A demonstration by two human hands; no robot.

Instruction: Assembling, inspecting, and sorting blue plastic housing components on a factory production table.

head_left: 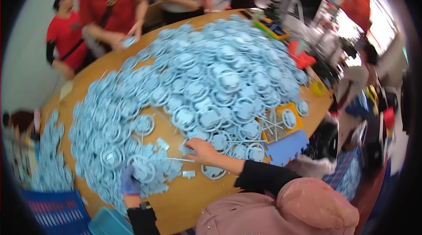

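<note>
We note left hand (129,182) gloved, pinching a pale-blue ring (143,169); right hand (203,148) angled leftward, grip unclear; wooden table (180,197), people (112,10) beyond.

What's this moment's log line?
left hand: gloved, at ringed part | right hand: bare, near blue piece | blue pile: on table

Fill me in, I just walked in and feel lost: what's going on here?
The purple-gloved left hand is at a round light-blue piece, seemingly gripping its edge. The bare right hand is at a small light-blue piece; blur hides whether it grips it. A large heap of similar round pieces covers much of the table. A yellow tray holds thin rods. Across the table, a person in red holds another light-blue piece.
</note>
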